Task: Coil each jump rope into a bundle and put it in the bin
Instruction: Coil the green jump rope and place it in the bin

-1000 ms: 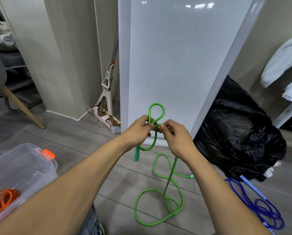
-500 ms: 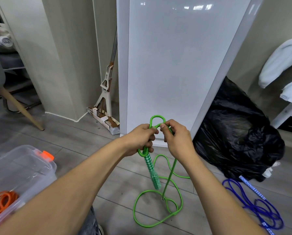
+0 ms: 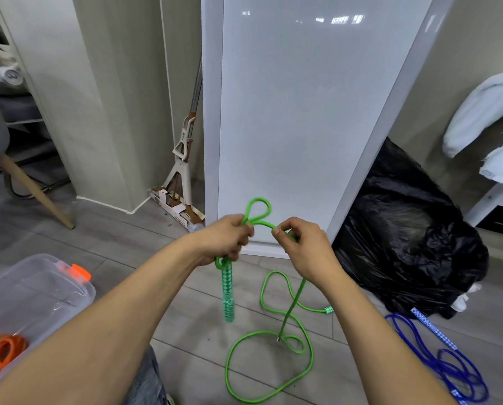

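Green rope (image 3: 293, 306), partly coiled. The left hand (image 3: 227, 244) grips the gathered turns, with one loop standing above the fist and a handle (image 3: 227, 290) hanging straight down below it. The right hand (image 3: 300, 249) pinches the strand just beside the left. The uncoiled length drops steeply from the right hand to loose loops on the floor, below and nearer that hand, so the next feed likely runs up through it. The bin (image 3: 40, 290), holding an orange rope (image 3: 2, 350), sits low on the left, nearer the left hand
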Motion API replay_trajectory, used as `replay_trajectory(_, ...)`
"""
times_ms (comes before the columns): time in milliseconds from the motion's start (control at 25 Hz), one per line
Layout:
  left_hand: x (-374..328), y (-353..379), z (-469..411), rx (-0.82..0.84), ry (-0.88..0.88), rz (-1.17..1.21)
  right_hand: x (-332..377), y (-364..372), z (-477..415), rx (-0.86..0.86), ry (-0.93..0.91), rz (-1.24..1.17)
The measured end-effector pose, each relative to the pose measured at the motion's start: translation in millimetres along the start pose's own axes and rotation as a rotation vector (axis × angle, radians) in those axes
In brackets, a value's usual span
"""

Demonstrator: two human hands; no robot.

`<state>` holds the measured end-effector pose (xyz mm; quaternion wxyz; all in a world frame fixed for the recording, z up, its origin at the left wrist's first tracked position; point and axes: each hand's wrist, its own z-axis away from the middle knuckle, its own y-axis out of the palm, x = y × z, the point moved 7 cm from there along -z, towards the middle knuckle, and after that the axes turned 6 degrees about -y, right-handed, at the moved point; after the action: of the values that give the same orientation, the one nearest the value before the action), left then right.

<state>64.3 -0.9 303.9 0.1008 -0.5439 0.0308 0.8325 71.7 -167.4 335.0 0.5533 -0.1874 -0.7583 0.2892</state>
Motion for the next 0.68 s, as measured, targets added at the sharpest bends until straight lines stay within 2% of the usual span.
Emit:
replay_trajectory(160,-6,-62,-5,-0.522,0.109,0.213,-16,2,1,0.167,0.082,0.068)
replay_trajectory(200,-3,-74,-3,-0.611,0.118,0.282,-21,0,2,0.201,0.110,0.114)
replay_trajectory(280,2,-85,-2,-0.678,0.130,0.395,-27,-10,2,0.180,0.150,0.201)
replay_trajectory(360,2,-74,-4,-0.610,0.118,0.466,-24,-24,-2,0.005,0.159,0.156)
replay_trajectory(440,-2,-52,-5,-0.474,0.106,0.549,-17,-26,-6,-0.110,0.155,-0.010)
replay_trajectory(560,-10,-26,-1,-0.308,0.106,0.590,5,-6,-6,-0.078,0.029,-0.157)
replay_trajectory(680,-11,-14,1,-0.255,0.112,0.557,19,12,1,-0.041,-0.032,-0.227)
